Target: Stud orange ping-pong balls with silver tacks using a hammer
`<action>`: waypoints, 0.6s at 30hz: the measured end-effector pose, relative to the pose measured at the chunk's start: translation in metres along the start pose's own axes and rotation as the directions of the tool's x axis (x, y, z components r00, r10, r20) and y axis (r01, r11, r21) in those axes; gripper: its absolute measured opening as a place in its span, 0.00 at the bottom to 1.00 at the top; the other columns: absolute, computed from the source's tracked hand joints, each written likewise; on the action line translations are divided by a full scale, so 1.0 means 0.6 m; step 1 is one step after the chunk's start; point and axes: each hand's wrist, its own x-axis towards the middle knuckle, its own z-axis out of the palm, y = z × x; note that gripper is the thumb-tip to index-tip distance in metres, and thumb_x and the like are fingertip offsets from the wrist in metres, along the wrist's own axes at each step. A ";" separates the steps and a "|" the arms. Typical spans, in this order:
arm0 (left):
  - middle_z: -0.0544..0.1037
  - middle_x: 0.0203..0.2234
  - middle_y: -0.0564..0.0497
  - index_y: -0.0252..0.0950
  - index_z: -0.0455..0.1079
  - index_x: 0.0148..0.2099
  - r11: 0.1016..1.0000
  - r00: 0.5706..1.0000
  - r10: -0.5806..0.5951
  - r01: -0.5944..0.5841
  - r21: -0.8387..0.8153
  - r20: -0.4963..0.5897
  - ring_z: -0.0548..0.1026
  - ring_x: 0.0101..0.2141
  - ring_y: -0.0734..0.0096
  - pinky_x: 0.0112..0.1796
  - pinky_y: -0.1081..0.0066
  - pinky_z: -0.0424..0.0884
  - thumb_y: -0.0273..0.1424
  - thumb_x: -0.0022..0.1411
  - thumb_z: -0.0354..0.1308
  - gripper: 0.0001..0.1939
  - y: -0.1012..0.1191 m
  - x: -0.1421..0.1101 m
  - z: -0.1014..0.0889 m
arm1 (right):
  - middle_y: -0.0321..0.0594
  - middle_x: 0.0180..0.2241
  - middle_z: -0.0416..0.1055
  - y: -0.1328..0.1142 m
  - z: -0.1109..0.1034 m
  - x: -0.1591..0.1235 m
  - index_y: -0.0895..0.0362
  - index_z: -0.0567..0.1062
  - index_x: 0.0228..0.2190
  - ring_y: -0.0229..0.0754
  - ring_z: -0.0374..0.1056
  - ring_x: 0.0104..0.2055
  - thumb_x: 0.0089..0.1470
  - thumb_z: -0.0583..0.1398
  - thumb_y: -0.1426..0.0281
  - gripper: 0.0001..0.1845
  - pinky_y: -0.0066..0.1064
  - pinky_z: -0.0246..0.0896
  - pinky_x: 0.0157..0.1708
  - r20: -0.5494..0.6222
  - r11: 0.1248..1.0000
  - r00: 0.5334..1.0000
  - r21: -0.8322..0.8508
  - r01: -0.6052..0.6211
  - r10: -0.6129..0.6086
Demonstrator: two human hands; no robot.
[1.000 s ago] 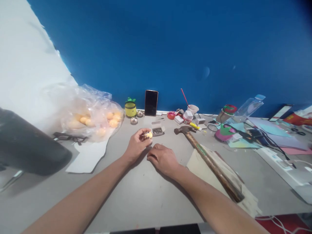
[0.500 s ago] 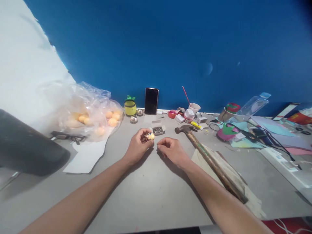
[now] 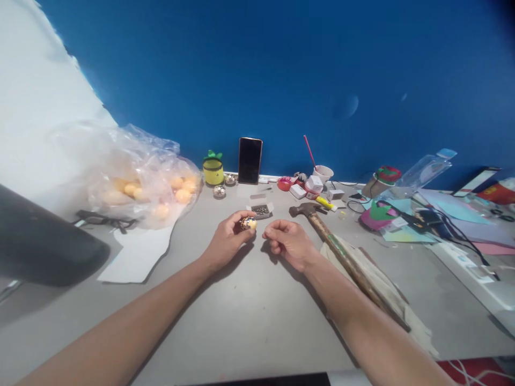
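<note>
Left hand: left hand (image 3: 227, 238) over the desk (image 3: 241, 332), fingers curled closed round a small pale-yellow ball (image 3: 249, 223) with shiny bits on it.
Ball: in the left fingers, off to the right side of the grip, just in front of the open box.
Right hand: right hand (image 3: 292, 244) near the ball, apart from it; thumb and forefinger tips close together, other fingers curled. Cannot tell if tips meet or pinch something tiny.
Box: small open box (image 3: 261, 211), flap up, tiny metal pieces inside, just beyond both hands.
Silvery balls: two silvery balls (image 3: 219, 192) beside the yellow pot (image 3: 213, 171) with green top.
Phone: upright phone (image 3: 250, 161), dark screen, near the blue wall (image 3: 257, 69).
Hammer: hammer (image 3: 350, 261) to the right, handle across a pale cloth (image 3: 382, 277).
Cup: white cup (image 3: 325, 173), red stick (image 3: 309, 151) in it; yellow tube (image 3: 324, 202) in front.
Bag: clear plastic bag (image 3: 155, 161), left, orange balls (image 3: 183, 196) inside, partly over white paper (image 3: 139, 254).
</note>
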 end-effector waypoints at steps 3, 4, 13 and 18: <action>0.75 0.28 0.53 0.38 0.76 0.50 1.000 1.000 0.003 -0.002 -0.015 0.025 0.72 0.29 0.69 0.35 0.67 0.72 0.34 0.52 0.70 0.22 -0.004 -0.001 0.002 | 0.34 0.22 0.72 -0.003 0.001 0.001 0.58 0.75 0.23 0.28 0.55 0.20 0.30 0.79 0.56 0.26 0.23 0.49 0.18 -0.012 0.999 1.000 0.027 0.020 -0.020; 0.75 0.28 0.53 0.38 0.76 0.50 1.000 1.000 0.006 -0.006 -0.016 0.030 0.72 0.29 0.69 0.35 0.67 0.72 0.34 0.52 0.70 0.21 -0.005 -0.001 0.002 | 0.34 0.22 0.71 -0.003 0.001 0.002 0.58 0.75 0.22 0.28 0.54 0.19 0.30 0.79 0.55 0.27 0.24 0.48 0.18 -0.013 0.999 1.000 0.032 0.022 -0.021; 0.79 0.34 0.50 0.39 0.77 0.52 0.987 0.997 0.076 -0.079 0.138 0.027 0.74 0.33 0.65 0.36 0.66 0.70 0.31 0.54 0.67 0.22 -0.011 -0.003 0.001 | 0.36 0.28 0.77 -0.006 -0.003 -0.004 0.57 0.79 0.30 0.27 0.54 0.19 0.33 0.78 0.57 0.24 0.25 0.47 0.20 0.074 1.000 0.997 -0.029 -0.001 0.003; 0.77 0.31 0.52 0.41 0.77 0.55 0.990 0.994 0.058 -0.069 0.123 0.089 0.72 0.30 0.67 0.36 0.67 0.67 0.30 0.56 0.64 0.23 -0.006 -0.006 0.000 | 0.35 0.27 0.76 -0.008 0.000 -0.007 0.56 0.79 0.29 0.29 0.55 0.19 0.39 0.75 0.59 0.18 0.27 0.49 0.20 0.056 0.981 0.993 -0.161 0.108 -0.100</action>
